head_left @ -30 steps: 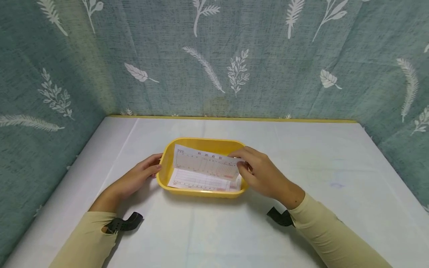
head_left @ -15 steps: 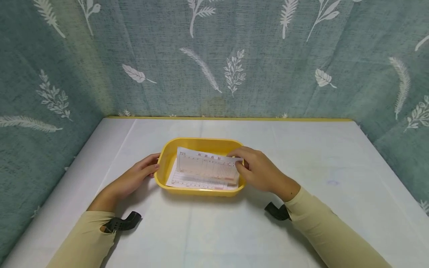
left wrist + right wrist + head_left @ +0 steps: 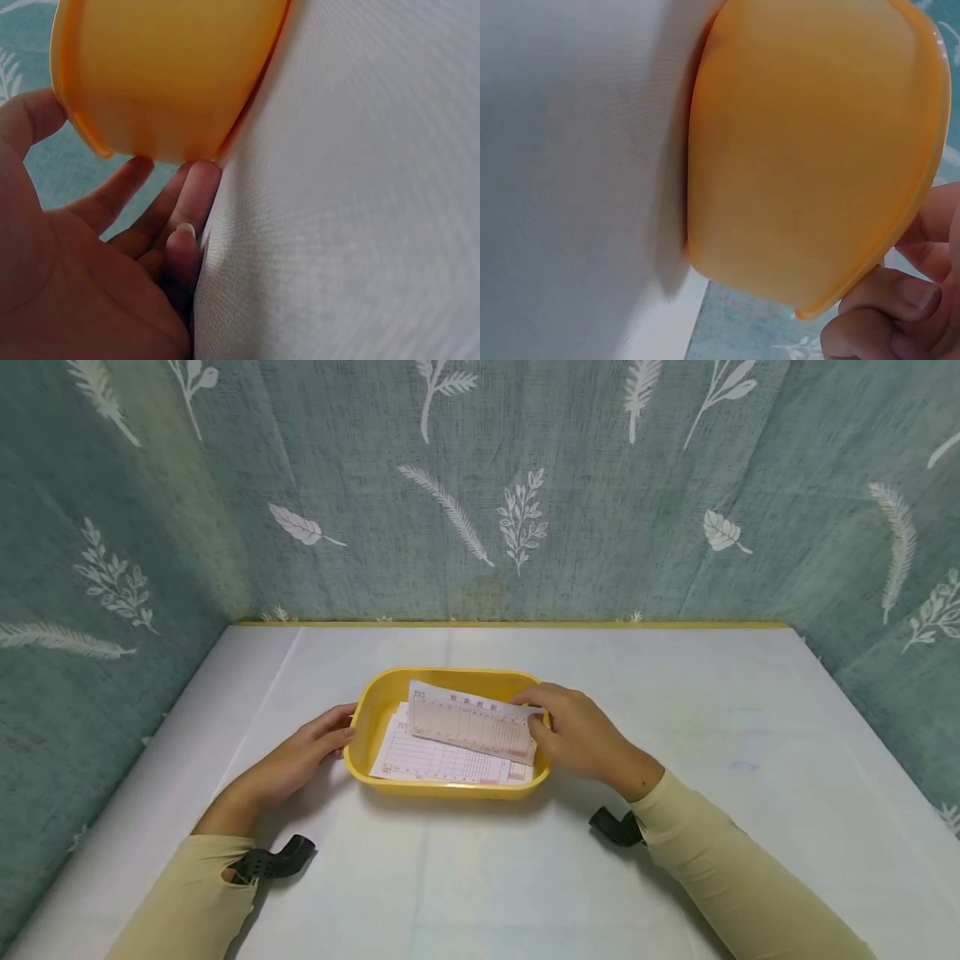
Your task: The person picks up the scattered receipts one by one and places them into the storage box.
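Observation:
A yellow plastic basin (image 3: 450, 789) stands on the white table with printed receipt slips lying inside. My right hand (image 3: 581, 735) reaches over its right end and pinches the right edge of a pinkish receipt (image 3: 472, 722), which slants across the white receipt slips (image 3: 435, 760) beneath it. At the opposite end, my left hand (image 3: 303, 760) rests its fingertips against the basin's outer wall and rim. The left wrist view shows those fingers (image 3: 116, 195) spread against the yellow wall. In the right wrist view the basin hides the receipts, and curled fingers (image 3: 889, 296) show beside the rim.
The white tabletop (image 3: 712, 710) spreads around the basin, with a yellow strip (image 3: 510, 624) along its back edge. Green leaf-patterned cloth (image 3: 337, 460) rises behind and at both sides. A black curved wrist piece (image 3: 277, 860) sticks out from each sleeve.
The pinched receipt has swung from standing raised to lying flatter over the slips, its left end shifting right. My right hand keeps its pinch, and my left hand stays at the basin's left end.

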The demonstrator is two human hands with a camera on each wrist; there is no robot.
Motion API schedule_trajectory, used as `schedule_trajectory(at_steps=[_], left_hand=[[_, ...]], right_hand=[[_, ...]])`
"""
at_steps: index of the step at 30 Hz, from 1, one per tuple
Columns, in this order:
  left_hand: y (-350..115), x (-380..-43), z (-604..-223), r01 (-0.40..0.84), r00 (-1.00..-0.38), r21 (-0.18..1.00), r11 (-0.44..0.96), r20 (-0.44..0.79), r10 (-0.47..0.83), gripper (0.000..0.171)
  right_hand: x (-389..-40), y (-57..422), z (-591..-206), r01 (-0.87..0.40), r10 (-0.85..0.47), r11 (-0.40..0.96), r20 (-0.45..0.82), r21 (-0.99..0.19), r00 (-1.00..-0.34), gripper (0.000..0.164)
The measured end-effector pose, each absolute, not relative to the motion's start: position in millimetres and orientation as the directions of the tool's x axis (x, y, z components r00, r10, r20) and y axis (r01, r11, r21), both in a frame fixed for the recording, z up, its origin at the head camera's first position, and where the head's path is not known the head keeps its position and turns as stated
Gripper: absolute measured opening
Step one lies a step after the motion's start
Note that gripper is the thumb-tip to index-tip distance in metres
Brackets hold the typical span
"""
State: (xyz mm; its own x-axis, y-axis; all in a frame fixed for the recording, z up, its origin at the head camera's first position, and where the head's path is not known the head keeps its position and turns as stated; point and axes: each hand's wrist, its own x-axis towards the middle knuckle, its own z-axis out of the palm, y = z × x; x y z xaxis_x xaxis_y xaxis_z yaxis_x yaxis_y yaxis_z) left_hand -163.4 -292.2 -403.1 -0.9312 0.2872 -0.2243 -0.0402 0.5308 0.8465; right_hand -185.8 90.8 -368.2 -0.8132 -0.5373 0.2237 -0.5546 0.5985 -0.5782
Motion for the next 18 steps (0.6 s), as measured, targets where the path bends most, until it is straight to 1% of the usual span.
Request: schedule_trajectory(at_steps=[5, 12, 18], left_hand=[[-291.3, -163.0, -404.8, -0.048, -0.930, 0.850, 0.524, -0.230, 0.288, 0.056], [-291.9, -161.9, -406.4, -0.044, -0.931, 0.847, 0.529, -0.227, 0.286, 0.055], [-292.9, -163.8, -405.5, -0.030, -0.933, 0.852, 0.523, -0.212, 0.291, 0.055]], right_hand=[[-187.6, 90.5, -370.8, -0.522, -0.506, 0.628, 0.208, -0.577, -0.838, 0.030], [-191.9, 90.1, -376.0, -0.443, -0.484, 0.689, 0.091, -0.574, -0.870, 0.032], [-195.0, 87.9, -376.9, -0.413, -0.466, 0.705, 0.063, -0.577, -0.883, 0.031]])
